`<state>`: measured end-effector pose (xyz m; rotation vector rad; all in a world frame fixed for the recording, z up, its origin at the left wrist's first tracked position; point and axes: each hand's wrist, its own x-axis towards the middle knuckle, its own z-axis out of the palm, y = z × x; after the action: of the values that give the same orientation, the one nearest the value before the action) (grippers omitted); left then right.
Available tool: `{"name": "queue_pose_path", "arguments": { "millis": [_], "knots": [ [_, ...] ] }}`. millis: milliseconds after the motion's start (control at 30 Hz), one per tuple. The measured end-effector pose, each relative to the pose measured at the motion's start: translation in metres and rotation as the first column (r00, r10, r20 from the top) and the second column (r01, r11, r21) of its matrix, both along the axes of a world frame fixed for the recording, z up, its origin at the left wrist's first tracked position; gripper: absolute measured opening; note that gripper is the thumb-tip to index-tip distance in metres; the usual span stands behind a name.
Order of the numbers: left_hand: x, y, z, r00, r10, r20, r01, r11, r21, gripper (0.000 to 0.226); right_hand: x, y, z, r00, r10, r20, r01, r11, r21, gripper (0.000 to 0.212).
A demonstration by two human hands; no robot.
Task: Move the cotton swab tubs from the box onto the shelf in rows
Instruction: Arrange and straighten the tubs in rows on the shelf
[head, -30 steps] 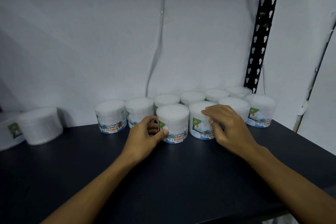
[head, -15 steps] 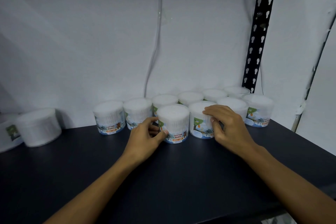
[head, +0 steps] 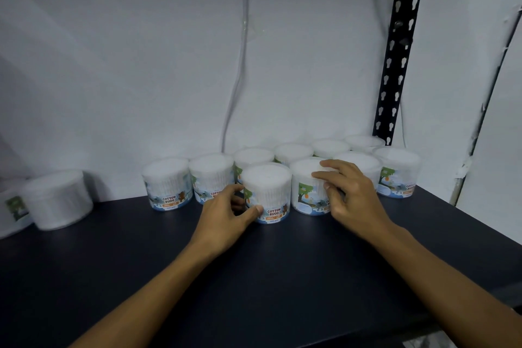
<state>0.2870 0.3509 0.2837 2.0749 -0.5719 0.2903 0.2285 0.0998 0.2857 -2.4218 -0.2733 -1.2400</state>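
Several white cotton swab tubs with blue and green labels stand in two rows at the back of the dark shelf (head: 254, 277). My left hand (head: 226, 217) grips the left side of the front-row tub (head: 268, 192), thumb on its label. My right hand (head: 350, 198) curls over the top and right side of the neighbouring front tub (head: 306, 186). Further right in the front row stand another tub (head: 360, 162) and the end tub (head: 398, 172). The back row (head: 166, 181) runs along the wall. The box is out of view.
Two separate tubs (head: 56, 198) stand at the far left of the shelf by the wall. A black perforated upright (head: 395, 51) rises at the back right. A cable (head: 240, 51) hangs down the white wall. The shelf's right edge falls away near the upright.
Both hands have stayed on the two front tubs. The right hand shifted slightly on its tub, whose label has turned a little. The camera view has drifted slightly.
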Motion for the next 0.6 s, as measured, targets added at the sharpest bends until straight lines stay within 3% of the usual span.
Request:
{"name": "queue_pose_path", "arguments": {
  "millis": [600],
  "knots": [
    [-0.0027, 0.0001, -0.0037, 0.999, 0.018, 0.041, -0.022, 0.996, 0.092, 0.062, -0.0036, -0.0001, 0.0022, 0.999, 0.005, -0.037, -0.003, 0.999, 0.039, 0.031]
  ]
}}
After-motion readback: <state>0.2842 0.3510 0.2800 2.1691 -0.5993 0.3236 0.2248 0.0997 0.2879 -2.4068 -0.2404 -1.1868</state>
